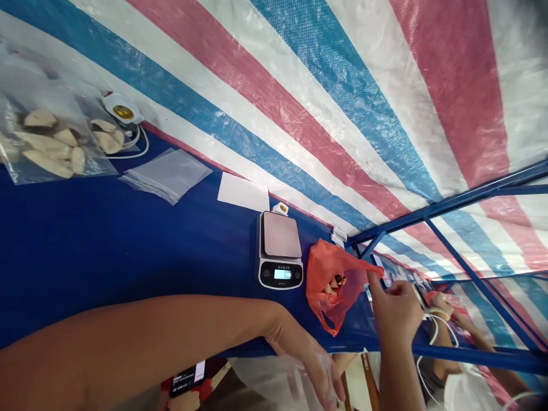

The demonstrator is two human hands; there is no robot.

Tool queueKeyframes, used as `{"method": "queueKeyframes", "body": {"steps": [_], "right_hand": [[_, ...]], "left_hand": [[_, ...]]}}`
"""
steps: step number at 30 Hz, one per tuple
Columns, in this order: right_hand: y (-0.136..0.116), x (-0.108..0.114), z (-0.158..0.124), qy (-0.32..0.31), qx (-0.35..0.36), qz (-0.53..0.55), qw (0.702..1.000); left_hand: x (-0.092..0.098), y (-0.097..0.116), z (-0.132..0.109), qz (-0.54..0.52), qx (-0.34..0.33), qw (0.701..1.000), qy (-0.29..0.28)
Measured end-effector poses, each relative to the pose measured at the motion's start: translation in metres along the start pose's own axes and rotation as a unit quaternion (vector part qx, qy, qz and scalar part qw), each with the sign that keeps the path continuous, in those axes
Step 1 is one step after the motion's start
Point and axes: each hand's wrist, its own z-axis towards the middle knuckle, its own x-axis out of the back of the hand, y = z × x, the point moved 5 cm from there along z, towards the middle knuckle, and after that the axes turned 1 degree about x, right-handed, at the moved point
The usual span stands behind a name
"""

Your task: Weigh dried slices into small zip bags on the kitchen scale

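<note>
My right hand [398,314] is closed on the upper edge of a thin red plastic bag [321,262], pulling its mouth wide. Small pale and dark brown pieces [334,283] lie inside it. My left hand [312,365] hangs past the table's front edge with fingers stretched downward, against a clear plastic sheet or bag [261,377]; part of the fingers is behind the plastic. A kitchen scale [280,248] with a lit display stands left of the red bag, its plate bare. The last digits on the display are hard to read.
On the blue table [171,245] lie clear zip bags [171,171], a white paper [244,192] and bags of pale slices [51,142]. A phone [188,378] is below the edge. Blue frame bars [479,357] and another person's hand [440,305] are at right.
</note>
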Motion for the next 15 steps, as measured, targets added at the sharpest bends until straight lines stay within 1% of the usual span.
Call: {"method": "queueKeyframes", "body": {"steps": [1, 2, 3, 4, 5, 7, 8, 10, 15], "right_hand": [[0.001, -0.007, -0.004, -0.072, -0.022, 0.031, 0.997], [-0.002, -0.017, -0.009, -0.145, -0.016, 0.063, 0.987], [-0.007, -0.027, -0.015, -0.204, 0.014, 0.091, 0.975], [-0.013, -0.036, -0.022, -0.244, 0.057, 0.106, 0.962], [-0.019, -0.044, -0.028, -0.268, 0.106, 0.104, 0.952], [-0.028, -0.059, -0.038, -0.3, 0.191, 0.058, 0.933], [-0.03, -0.066, -0.042, -0.311, 0.215, 0.031, 0.925], [-0.03, -0.077, -0.046, -0.323, 0.24, -0.009, 0.916], [-0.023, -0.089, -0.048, -0.296, 0.262, -0.038, 0.918]], "left_hand": [[-0.001, -0.003, -0.001, 0.006, -0.004, 1.0, 0.005], [-0.002, -0.005, -0.002, 0.009, -0.006, 1.0, 0.007], [-0.003, -0.007, -0.002, 0.009, -0.007, 1.0, 0.007], [-0.003, -0.008, -0.002, 0.009, -0.008, 1.0, 0.007], [-0.003, -0.009, -0.002, 0.008, -0.009, 1.0, 0.008], [-0.002, -0.009, -0.001, 0.013, -0.012, 1.0, 0.01], [-0.002, -0.009, 0.0, 0.016, -0.015, 1.0, 0.009], [-0.002, -0.01, 0.002, 0.018, -0.016, 1.0, 0.007], [0.002, -0.017, 0.006, -0.016, 0.017, 1.0, -0.002]]}}
